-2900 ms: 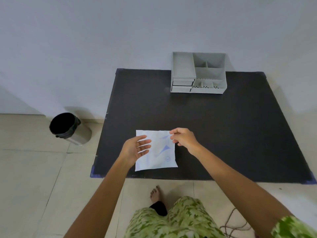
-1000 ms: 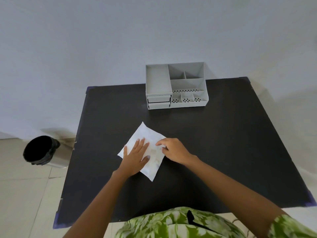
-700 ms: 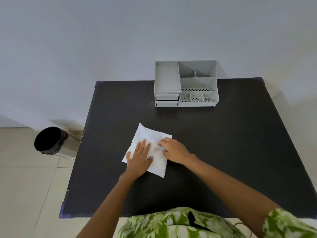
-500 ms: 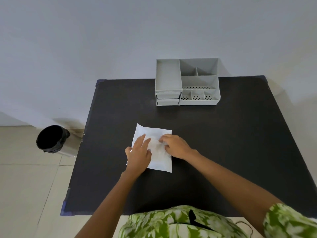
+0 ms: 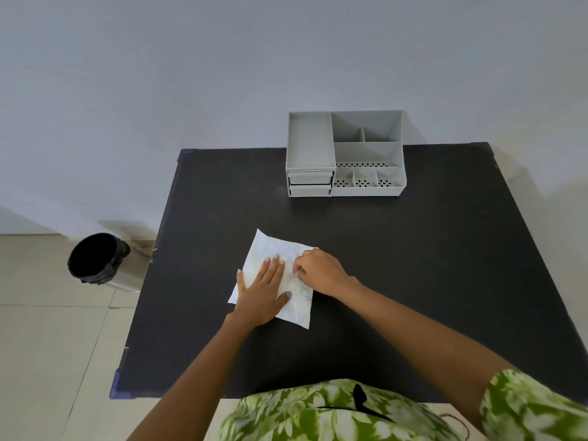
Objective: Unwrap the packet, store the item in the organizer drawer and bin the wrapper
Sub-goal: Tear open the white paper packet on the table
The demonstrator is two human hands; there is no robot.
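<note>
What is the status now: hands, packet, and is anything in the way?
Left hand flat on packet, pinning it to table. Right hand fingers pinching its top face. Packet not yet opened. Organizer drawers shut; bin open; nothing between.

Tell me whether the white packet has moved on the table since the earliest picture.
Yes. The white packet now sits farther from the table's near edge, toward the organizer, and is turned.

Bare table point(image 5: 413, 265) lies open between packet point(image 5: 270, 249) and organizer point(image 5: 310, 141).

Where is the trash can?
In the head view, the trash can stands on the floor at the left, just off the black table's left edge, near the wall.
</note>
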